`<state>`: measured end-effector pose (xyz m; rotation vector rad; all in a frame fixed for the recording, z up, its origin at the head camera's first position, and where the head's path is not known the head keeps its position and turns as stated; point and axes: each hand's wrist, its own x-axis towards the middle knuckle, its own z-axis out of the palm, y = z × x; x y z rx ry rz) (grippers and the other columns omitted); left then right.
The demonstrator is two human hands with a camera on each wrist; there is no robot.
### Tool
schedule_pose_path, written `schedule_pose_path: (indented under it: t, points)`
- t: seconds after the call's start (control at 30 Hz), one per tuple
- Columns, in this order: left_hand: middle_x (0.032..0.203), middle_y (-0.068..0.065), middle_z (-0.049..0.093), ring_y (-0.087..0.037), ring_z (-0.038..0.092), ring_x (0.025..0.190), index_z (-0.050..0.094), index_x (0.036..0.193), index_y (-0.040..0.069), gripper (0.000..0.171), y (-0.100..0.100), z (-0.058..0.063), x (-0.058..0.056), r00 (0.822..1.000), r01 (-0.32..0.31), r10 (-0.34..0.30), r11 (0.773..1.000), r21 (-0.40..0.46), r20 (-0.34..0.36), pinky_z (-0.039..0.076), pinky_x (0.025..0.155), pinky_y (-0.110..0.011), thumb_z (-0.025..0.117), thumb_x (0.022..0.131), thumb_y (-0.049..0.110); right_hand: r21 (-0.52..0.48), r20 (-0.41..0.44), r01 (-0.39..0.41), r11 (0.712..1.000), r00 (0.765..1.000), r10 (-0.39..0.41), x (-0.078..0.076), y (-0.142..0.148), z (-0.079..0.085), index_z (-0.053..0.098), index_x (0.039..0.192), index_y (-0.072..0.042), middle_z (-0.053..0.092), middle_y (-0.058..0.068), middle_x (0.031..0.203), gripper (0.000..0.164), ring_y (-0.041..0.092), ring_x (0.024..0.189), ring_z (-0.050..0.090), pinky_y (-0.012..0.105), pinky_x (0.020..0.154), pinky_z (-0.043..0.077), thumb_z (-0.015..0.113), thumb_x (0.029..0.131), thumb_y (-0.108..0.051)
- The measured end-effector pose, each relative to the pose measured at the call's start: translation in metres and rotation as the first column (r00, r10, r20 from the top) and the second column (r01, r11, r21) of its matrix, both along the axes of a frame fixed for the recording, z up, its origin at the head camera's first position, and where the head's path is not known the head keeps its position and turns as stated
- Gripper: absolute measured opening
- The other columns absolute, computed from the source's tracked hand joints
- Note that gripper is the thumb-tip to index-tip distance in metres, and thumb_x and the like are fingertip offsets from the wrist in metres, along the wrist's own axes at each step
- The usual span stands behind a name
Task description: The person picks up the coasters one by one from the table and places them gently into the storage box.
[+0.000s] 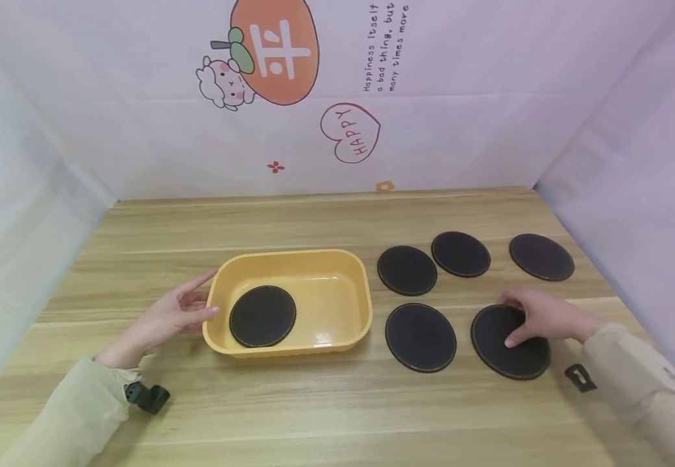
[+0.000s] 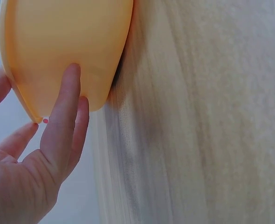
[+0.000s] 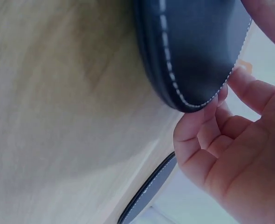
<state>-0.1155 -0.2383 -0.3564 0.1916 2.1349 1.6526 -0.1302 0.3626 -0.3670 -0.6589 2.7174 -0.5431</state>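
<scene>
My left hand (image 1: 168, 318) is at the left end of a yellow plastic basin (image 1: 337, 255). Its thumb lies over the rim and its fingers rest against the outer wall (image 2: 72, 28). Inside the basin, towards the left, lies a round black coaster (image 1: 263, 316). On the right, my right hand (image 1: 548, 316) pinches another black coaster (image 1: 507, 353), thumb on top and fingers at its far edge. Pale stitching runs round that coaster's border (image 3: 198, 51) in the right wrist view. Whether it is fully off the table I cannot tell.
Several more black coasters lie flat between the basin and the right hand and behind it, one nearest the basin (image 1: 421, 337), another at the far right (image 1: 542, 257). The wooden table (image 1: 314, 415) is bounded by white cloth walls (image 1: 460, 143) at back and sides.
</scene>
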Motion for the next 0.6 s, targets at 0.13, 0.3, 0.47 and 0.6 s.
schedule_pose_path:
  t: [0.13,0.3,0.47,0.6]
  points:
    - [0.138,-0.041,0.032,-0.018,0.06,0.105,0.006,0.152,0.006,0.08,-0.001,0.0,0.0,1.0,0.001,-0.001,1.0,-0.008,-0.001,0.056,0.083,-0.037,0.06,0.093,0.009,-0.044,0.015,0.005,0.999,1.0,-0.004,-0.004,0.006,-0.001,0.059,0.094,-0.004,0.063,-0.002,0.09,0.052,0.0,0.081,0.053,0.025,0.071,0.048,0.088,0.06,-0.032]
    - [0.138,-0.04,0.034,-0.021,0.06,0.106,0.007,0.153,0.007,0.079,-0.001,-0.001,-0.001,1.0,-0.003,0.003,1.0,-0.02,-0.001,0.056,0.084,-0.039,0.059,0.093,0.008,-0.068,0.159,0.069,0.995,0.986,-0.057,-0.008,0.015,0.0,0.058,0.105,0.003,0.066,0.011,0.1,0.048,0.015,0.095,0.061,0.035,0.083,0.052,0.08,0.073,-0.026]
    - [0.138,-0.04,0.033,-0.022,0.06,0.107,0.007,0.153,0.008,0.079,0.0,-0.002,-0.003,1.0,0.004,-0.004,1.0,-0.008,-0.002,0.056,0.085,-0.04,0.058,0.093,0.008,-0.16,0.37,0.171,0.972,0.924,-0.101,-0.01,0.027,0.001,0.051,0.117,0.011,0.06,0.025,0.115,0.044,0.024,0.1,0.062,0.039,0.081,0.055,0.067,0.086,-0.016]
    - [0.138,-0.04,0.034,-0.021,0.06,0.106,0.007,0.153,0.008,0.079,0.0,0.0,-0.003,1.0,0.006,-0.006,1.0,-0.007,0.002,0.056,0.085,-0.039,0.059,0.093,0.009,-0.237,0.492,0.267,0.934,0.862,-0.122,-0.011,0.034,0.0,0.043,0.124,0.015,0.058,0.022,0.117,0.046,0.002,0.09,0.059,0.028,0.073,0.055,0.061,0.091,-0.012]
